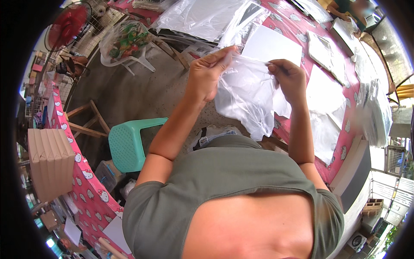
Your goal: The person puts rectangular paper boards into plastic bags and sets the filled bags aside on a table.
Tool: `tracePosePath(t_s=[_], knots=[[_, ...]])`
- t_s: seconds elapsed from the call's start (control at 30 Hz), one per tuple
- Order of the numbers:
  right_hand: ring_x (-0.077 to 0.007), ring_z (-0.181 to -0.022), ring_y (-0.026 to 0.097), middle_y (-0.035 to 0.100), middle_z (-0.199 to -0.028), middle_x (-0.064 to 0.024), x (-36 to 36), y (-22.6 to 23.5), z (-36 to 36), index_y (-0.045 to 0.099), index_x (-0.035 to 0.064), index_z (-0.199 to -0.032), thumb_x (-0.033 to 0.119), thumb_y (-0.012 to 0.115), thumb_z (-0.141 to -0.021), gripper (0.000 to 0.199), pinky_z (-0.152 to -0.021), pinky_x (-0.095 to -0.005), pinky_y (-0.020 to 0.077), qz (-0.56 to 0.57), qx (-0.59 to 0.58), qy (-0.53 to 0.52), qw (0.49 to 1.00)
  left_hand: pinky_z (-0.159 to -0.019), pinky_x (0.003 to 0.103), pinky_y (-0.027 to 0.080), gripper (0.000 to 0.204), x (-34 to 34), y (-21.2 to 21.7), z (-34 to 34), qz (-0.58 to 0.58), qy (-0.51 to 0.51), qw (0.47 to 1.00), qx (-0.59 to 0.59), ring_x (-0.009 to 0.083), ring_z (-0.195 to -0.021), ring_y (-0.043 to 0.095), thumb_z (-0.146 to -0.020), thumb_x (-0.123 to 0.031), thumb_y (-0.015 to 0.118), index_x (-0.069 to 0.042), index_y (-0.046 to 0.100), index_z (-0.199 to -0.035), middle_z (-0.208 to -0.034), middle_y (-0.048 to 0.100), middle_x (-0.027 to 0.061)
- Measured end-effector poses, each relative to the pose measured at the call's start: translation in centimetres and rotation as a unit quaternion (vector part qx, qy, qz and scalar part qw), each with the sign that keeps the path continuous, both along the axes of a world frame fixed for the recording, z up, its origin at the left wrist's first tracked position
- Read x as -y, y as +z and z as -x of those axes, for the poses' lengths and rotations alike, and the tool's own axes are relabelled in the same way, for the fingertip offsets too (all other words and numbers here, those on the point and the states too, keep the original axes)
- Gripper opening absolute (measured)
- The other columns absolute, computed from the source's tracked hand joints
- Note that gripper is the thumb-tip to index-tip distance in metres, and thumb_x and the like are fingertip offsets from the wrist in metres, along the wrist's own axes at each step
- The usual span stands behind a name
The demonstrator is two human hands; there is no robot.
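A clear plastic bag (248, 97) hangs between my two hands, its upper edge stretched from one to the other and its lower part drooping in creases. My left hand (209, 71) pinches one side of that edge, thumb against fingers. Opposite it, my right hand (288, 77) grips the other corner with fingertips pressed together. Behind the bag lies a white sheet (274, 45) on the pink patterned table cover (311, 55). Farther back rests a stack of plastic-wrapped sheets (200, 19).
Near my left side stands a green plastic stool (127, 144). Brown-wrapped packs (51, 162) sit on another pink-covered table. A bag of colourful scraps (129, 41) rests on a white stool. Clear plastic bags (374, 112) are piled at the right. Another person (351, 15) works at the far right.
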State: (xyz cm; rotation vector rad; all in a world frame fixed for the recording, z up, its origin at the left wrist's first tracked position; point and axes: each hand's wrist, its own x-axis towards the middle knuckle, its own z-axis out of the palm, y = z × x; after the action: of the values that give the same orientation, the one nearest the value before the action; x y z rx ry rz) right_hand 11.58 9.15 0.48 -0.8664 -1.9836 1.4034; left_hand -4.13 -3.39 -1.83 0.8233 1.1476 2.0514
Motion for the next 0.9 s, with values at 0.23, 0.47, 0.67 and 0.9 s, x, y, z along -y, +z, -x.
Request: tracePosePath(t_s=[0.23, 0.47, 0.67, 0.9], knots=[[-0.0093, -0.061, 0.055, 0.059, -0.065, -0.0045, 0.3, -0.5, -0.1, 0.062, 0.0008, -0.077, 0.008, 0.063, -0.075, 0.007, -0.058, -0.0224, 0.0434, -0.273, -0.066, -0.094, 0.955, -0.035, 0.018, 0.025, 0.019, -0.5, -0.6, -2.2, 0.028, -0.057, 0.989, 0.131, 0.0021, -0.037, 0.034, -0.082, -0.023, 0.058, -0.004, 0.063, -0.083, -0.053, 0.052, -0.0023], [-0.0090, -0.067, 0.049, 0.053, -0.074, -0.0018, 0.1, -0.2, -5.0, 0.052, -0.0006, -0.080, 0.024, 0.059, -0.081, 0.026, -0.059, -0.0254, 0.0414, 0.077, 0.004, 0.353, 0.933, -0.050, 0.022, 0.039, 0.016, -1.1, -0.2, 1.5, -0.025, -0.115, 0.941, -0.318, 0.0054, -0.055, 0.046, -0.086, -0.018, 0.052, -0.005, 0.059, -0.081, -0.068, 0.055, -0.0006], [-0.0285, -0.086, 0.056, 0.057, -0.087, -0.0133, -0.6, -4.1, -8.8, 0.050, 0.0009, -0.094, 0.025, 0.057, -0.078, 0.029, -0.077, -0.0413, 0.0453, 0.420, -0.416, 0.189, 0.784, -0.066, 0.027, 0.045, 0.020, -2.1, -2.7, 2.4, 0.060, -0.558, 0.826, -0.052, 0.0135, -0.069, 0.054, -0.084, -0.023, 0.054, -0.004, 0.054, -0.087, -0.083, 0.054, 0.0050], [-0.0172, -0.073, 0.057, 0.059, -0.077, -0.0081, 2.4, -1.4, -7.5, 0.058, -0.0043, -0.091, 0.010, 0.065, -0.066, 0.030, -0.064, -0.0292, 0.0456, 0.306, -0.029, 0.116, 0.944, -0.084, 0.040, 0.043, 0.073, -2.2, 0.7, 1.0, -0.236, -0.441, 0.831, 0.243, 0.0273, -0.096, 0.055, -0.078, -0.056, 0.046, 0.000, 0.034, -0.124, -0.105, 0.054, 0.0191]])
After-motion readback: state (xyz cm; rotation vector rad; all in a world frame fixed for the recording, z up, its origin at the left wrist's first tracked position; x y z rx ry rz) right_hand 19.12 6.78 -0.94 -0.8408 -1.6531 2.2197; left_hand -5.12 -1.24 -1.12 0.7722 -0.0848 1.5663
